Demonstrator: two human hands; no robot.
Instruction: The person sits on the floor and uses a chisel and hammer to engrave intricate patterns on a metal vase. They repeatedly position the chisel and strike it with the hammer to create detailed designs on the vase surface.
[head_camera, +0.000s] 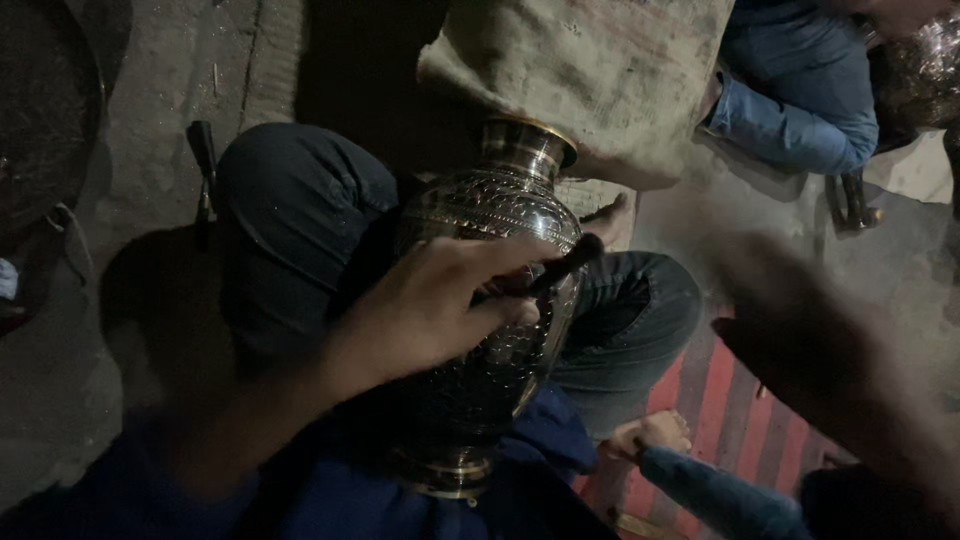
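Note:
An engraved metal vase (500, 200) with a brass rim lies tilted across my lap, mouth pointing away from me. My left hand (430, 300) rests on its belly and grips a short dark rod-shaped tool (568, 262) whose tip sticks out to the right over the engraved surface. My right hand (800, 340) hovers to the right of the vase, apart from it and heavily blurred. Whether it holds anything does not show.
A burlap sack (590, 70) lies just beyond the vase's mouth. Another person in blue denim (800, 90) sits at the top right beside a shiny metal piece (925, 70). A dark tool (205, 170) lies on the concrete floor at left. A red striped mat (720, 410) is under my right leg.

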